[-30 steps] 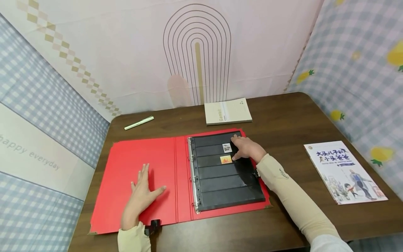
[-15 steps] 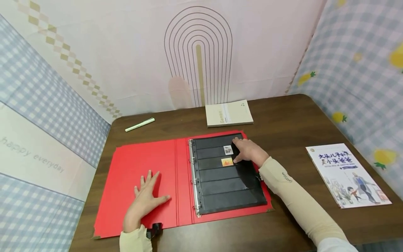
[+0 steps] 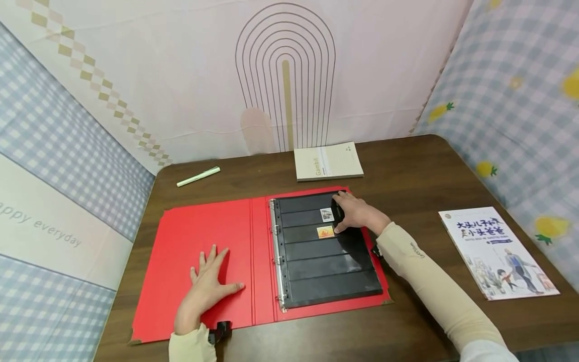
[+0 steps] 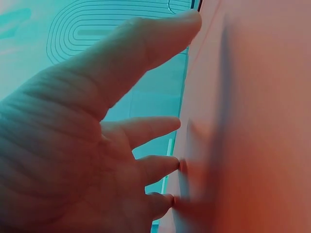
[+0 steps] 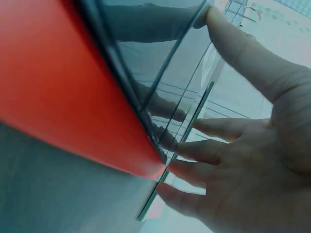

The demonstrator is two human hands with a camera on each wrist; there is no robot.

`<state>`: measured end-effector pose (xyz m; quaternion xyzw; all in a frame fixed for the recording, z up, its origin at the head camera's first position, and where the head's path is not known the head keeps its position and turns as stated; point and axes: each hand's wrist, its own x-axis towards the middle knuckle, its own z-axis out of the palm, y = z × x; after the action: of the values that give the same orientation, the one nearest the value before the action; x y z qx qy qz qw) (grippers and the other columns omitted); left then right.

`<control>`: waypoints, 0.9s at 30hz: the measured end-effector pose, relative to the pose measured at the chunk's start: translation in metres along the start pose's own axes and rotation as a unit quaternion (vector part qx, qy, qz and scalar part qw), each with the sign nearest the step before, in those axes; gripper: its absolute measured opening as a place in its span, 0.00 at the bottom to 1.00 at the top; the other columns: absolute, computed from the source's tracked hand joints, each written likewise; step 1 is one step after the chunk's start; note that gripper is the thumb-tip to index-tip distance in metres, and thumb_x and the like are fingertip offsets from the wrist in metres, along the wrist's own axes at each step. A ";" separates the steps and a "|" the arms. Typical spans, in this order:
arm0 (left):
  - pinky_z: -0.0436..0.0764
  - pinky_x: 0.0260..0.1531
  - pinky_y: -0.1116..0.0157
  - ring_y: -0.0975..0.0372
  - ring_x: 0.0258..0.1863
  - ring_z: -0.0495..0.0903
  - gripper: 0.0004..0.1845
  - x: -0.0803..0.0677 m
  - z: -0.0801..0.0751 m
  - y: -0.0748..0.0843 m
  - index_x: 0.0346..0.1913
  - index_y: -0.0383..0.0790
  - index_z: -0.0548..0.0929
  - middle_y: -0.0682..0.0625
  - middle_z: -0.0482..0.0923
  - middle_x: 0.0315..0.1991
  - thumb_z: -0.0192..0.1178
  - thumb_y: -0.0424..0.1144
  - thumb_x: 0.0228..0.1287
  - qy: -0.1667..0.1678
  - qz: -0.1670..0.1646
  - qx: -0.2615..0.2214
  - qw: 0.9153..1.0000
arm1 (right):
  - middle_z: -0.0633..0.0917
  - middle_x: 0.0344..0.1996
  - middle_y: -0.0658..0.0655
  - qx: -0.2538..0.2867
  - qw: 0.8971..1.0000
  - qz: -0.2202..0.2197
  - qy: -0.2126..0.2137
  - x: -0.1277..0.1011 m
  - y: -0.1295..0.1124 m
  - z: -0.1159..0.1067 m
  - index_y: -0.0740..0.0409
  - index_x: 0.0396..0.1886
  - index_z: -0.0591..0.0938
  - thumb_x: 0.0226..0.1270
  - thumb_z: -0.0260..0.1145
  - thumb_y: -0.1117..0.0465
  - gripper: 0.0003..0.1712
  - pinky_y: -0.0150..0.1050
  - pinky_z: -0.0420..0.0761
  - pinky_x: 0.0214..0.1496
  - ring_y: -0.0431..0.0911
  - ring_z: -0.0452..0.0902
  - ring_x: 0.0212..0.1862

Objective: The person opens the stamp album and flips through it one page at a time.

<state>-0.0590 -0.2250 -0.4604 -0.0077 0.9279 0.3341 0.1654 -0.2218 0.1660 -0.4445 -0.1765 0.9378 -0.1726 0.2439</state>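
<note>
A red ring binder [image 3: 185, 246] lies spread flat on the table. Black stock pages [image 3: 316, 269] with horizontal pocket strips sit on its metal rings [image 3: 278, 260]. Two stamps, a grey-and-white stamp [image 3: 327, 215] and an orange-yellow stamp [image 3: 325, 232], show in upper strips. My right hand [image 3: 362, 212] reaches over the pages' upper right part, its thumb tip beside the orange stamp. In the right wrist view those fingers [image 5: 204, 150] are spread, tips at the glossy page. Spread over the left cover is my left hand [image 3: 204, 290], fingertips at its red surface in the left wrist view.
Behind the binder are a pale green pen [image 3: 198, 177] and a cream notebook [image 3: 328, 162]. A white picture book [image 3: 499, 254] lies on the right of the brown wooden table [image 3: 407, 171]. Printed cloth hangs around the table's back and sides.
My left hand has come down slightly and right over the red cover, its fingers more spread. The right hand stays at almost the same spot on the page.
</note>
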 end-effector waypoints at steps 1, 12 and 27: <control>0.27 0.66 0.30 0.32 0.75 0.28 0.55 0.000 0.000 0.000 0.78 0.33 0.57 0.29 0.37 0.79 0.77 0.48 0.53 0.002 0.000 0.001 1.000 | 0.46 0.78 0.74 0.006 1.000 -0.003 -0.003 0.001 0.001 0.000 0.72 0.79 0.52 0.61 0.78 0.55 0.59 0.65 0.51 0.75 0.66 0.40 0.79; 0.30 0.65 0.29 0.32 0.75 0.28 0.54 0.001 0.004 -0.001 0.77 0.32 0.60 0.29 0.37 0.79 0.79 0.45 0.51 0.005 -0.006 0.004 1.000 | 0.42 0.79 0.71 0.012 1.000 -0.019 -0.010 0.004 0.010 -0.001 0.70 0.80 0.49 0.60 0.78 0.50 0.63 0.63 0.51 0.75 0.65 0.35 0.79; 0.31 0.65 0.28 0.32 0.76 0.30 0.53 0.002 0.006 0.000 0.76 0.32 0.61 0.30 0.38 0.79 0.80 0.42 0.50 0.016 -0.006 0.007 1.000 | 0.68 0.70 0.75 -0.065 0.995 -0.032 0.062 -0.006 -0.007 0.001 0.76 0.73 0.64 0.54 0.82 0.52 0.56 0.61 0.62 0.71 0.67 0.64 0.70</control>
<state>-0.0592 -0.2209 -0.4651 -0.0178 0.9326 0.3264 0.1528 -0.2146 0.1623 -0.4404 -0.2110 0.9542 -0.1299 0.1677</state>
